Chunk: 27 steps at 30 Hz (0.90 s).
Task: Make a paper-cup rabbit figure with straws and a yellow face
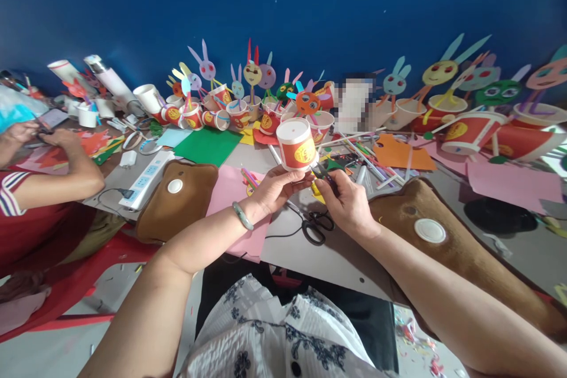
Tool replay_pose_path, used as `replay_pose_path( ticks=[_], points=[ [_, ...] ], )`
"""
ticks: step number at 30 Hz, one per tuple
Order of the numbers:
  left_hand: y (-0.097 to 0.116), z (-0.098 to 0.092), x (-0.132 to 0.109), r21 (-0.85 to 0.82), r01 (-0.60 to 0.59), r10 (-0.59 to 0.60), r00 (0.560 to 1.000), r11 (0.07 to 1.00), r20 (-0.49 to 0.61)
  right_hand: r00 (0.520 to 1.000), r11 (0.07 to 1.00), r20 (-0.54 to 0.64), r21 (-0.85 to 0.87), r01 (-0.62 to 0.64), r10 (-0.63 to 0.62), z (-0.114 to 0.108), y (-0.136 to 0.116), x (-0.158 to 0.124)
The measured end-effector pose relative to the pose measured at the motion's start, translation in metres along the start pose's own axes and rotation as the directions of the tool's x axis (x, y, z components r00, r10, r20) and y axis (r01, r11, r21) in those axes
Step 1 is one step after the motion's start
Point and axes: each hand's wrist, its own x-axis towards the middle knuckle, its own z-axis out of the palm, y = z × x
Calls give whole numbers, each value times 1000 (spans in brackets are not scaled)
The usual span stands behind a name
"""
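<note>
My left hand (286,186), with a green bangle at the wrist, holds an upside-down red-and-white paper cup (296,150) from below. The cup's white base faces up and has a small mark in its middle. My right hand (348,201) is closed around a black-handled tool (326,178). Its tip points at the cup's lower rim on the right; whether it touches cannot be told, and its kind is partly hidden by my fingers. Below, between my hands, black-handled scissors (314,227) lie on the table beside pink paper (234,207).
Paper cups with rabbit-faced cutouts (252,74) line the blue wall. Brown cushions (177,201) flank my arms. A white power strip (148,180), green paper (210,144), orange paper (401,153) and thin sticks (370,159) lie about. At left, a co-worker's arms (66,171) handle something dark.
</note>
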Motion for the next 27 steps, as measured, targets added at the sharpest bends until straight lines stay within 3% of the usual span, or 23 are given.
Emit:
replay_pose_path(
  ticks=[14, 27],
  points=[
    [-3, 4, -1, 18, 3, -3, 1000, 1000, -25, 1000, 999, -12, -47, -21, 21, -2, -1, 0],
    [-7, -3, 1, -40, 38, -34, 995, 998, 98, 999, 998, -34, -65, 14, -17, -2, -1, 0]
  ],
)
